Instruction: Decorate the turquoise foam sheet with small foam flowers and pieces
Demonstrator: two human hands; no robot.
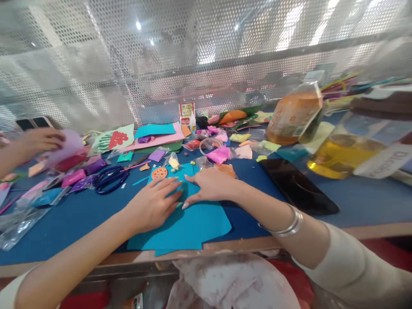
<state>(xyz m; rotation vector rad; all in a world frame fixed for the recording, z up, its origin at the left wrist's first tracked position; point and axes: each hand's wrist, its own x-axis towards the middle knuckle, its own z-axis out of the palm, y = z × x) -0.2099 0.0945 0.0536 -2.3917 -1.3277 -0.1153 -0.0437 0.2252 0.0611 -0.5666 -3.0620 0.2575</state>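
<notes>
Blue card sheets (193, 227) lie overlapped at the table's front edge. My left hand (154, 206) rests on them, its fingers slightly bent and apart, with no object visible in it. To its right my right hand (209, 186) presses down with thumb and index finger spread; its other fingers are partly hidden. The fingertips of both hands come close together over the card. A small round pizza-like piece (160, 173), orange with red spots, sits at the card's upper left by my left fingers. A thin blue strip (140, 180) lies left of it.
Dark-blue-handled scissors (111, 179) lie to the left among bagged clay packs (77, 177). A black phone (298, 185), an amber bottle (294, 113) and a jar of yellow liquid (349, 154) occupy the right. Another person's hand (41, 141) holds purple paper (66, 148) at far left.
</notes>
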